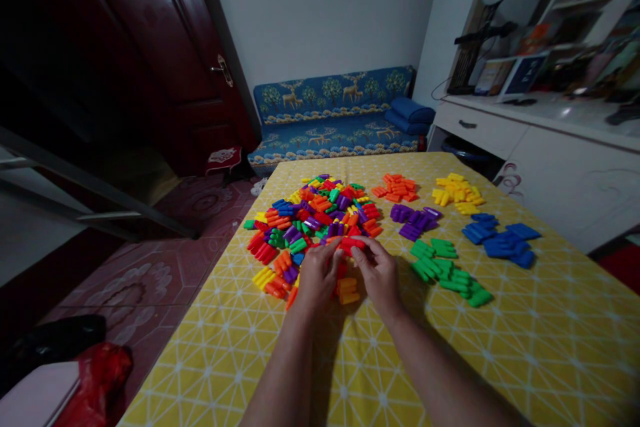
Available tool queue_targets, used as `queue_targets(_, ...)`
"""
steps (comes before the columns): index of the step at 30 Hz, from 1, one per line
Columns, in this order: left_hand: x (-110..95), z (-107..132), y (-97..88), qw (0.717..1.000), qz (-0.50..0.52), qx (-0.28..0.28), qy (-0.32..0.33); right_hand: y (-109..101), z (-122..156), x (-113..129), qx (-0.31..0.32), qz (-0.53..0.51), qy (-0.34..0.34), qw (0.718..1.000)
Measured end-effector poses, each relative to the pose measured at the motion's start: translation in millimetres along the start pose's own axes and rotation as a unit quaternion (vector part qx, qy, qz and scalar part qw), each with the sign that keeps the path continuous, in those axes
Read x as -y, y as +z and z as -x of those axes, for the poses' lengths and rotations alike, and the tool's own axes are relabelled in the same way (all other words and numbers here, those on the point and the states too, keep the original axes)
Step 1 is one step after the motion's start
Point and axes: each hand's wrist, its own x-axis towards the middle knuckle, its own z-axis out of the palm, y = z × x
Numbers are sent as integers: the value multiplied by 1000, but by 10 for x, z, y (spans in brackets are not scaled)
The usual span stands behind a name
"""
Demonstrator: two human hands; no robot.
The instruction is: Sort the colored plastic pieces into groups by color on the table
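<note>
Between the fingertips of my left hand (319,275) and my right hand (376,272) is a red plastic building piece (351,245), pinched from both sides just above the table. A large mixed heap of coloured plastic pieces (310,213) spreads beyond and to the left of my hands. Below the held piece lies an orange piece (348,290), partly in shadow. To the right, pieces lie sorted by colour: a green pile (447,270) nearest my right hand, a purple pile (414,220), an orange pile (396,187), a yellow pile (457,191) and a blue pile (501,239).
The table wears a yellow cloth (240,367) with white lines. Behind it stands a blue patterned sofa (335,120). A white cabinet (560,160) borders the right side; a dark red door (165,47) is at back left. A red bag (103,380) sits on the floor at left.
</note>
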Motion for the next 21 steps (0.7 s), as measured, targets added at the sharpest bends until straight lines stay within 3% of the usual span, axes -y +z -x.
queue_targets(3, -70, 22, -14, 1000, -22, 12, 7, -67, -62, -37, -78, -51, 56, 994)
queue_targets(8, -169, 104, 68, 983, -50, 141, 102, -179, -174, -158, -152, -146, 77, 975)
queue_targets(10, -156, 121, 123, 975, -87, 165, 122, -196, -202, -173, -166, -178, 83, 966)
queue_targets(14, -101, 89, 204, 978, -130, 131, 102, -188, -217, -135, -164, -219, 99, 957)
queue_targets(18, -35, 38, 238, 989, -93, 59, 99, -170, -191, -91, -141, -214, 126, 958)
queue_targets(21, 46, 19, 218, 995, -79, -5, 57, -174, -168, -93, -123, -180, 147, 965)
